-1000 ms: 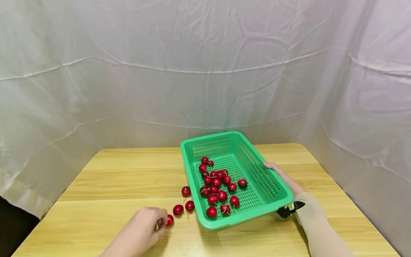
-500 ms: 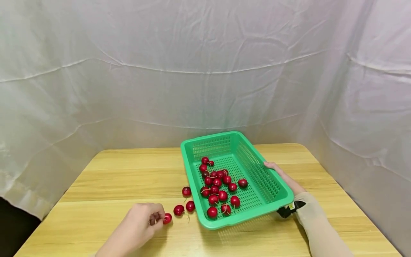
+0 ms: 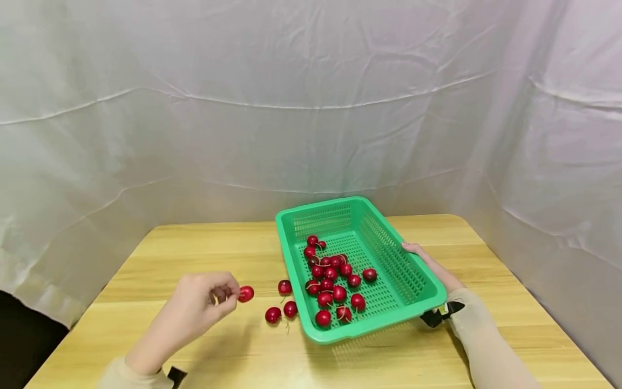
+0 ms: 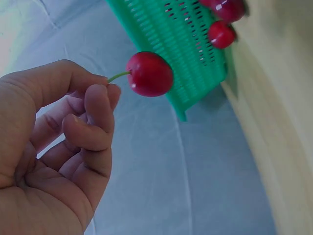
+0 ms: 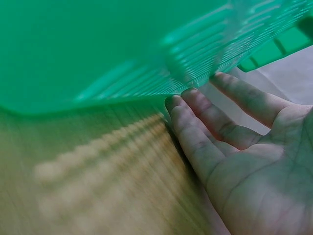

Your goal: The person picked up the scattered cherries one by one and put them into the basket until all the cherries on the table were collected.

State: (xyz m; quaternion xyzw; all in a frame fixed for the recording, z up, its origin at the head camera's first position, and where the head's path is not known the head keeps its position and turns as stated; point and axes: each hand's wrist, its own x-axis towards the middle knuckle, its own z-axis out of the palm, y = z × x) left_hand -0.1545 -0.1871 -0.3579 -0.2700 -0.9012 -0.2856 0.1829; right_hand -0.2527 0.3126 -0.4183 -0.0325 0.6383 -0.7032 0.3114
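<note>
My left hand [image 3: 204,302] pinches a red cherry [image 4: 150,74] by its thin green stem between thumb and forefinger. In the head view that cherry hangs above the table, left of a green plastic basket [image 3: 418,312]. My right hand [image 3: 434,267] holds the basket at its right side, one digit on the rim. In the right wrist view, the extended fingers [image 5: 195,137] reach under it against the slotted wall. The basket is tilted, its right side raised, and several cherries [image 3: 339,294] lie in it, mostly toward the left.
Three loose cherries lie on the wooden table just left of the basket: a rear cherry [image 3: 284,287], a front cherry [image 3: 273,315] and one cherry [image 3: 290,309] close to the basket wall. A pale curtain [image 3: 311,135] encloses the table [image 3: 194,243] behind and at the sides.
My left hand has lifted one cherry from the table by its stem, moving up and slightly left. The right hand and the basket stay almost where they were.
</note>
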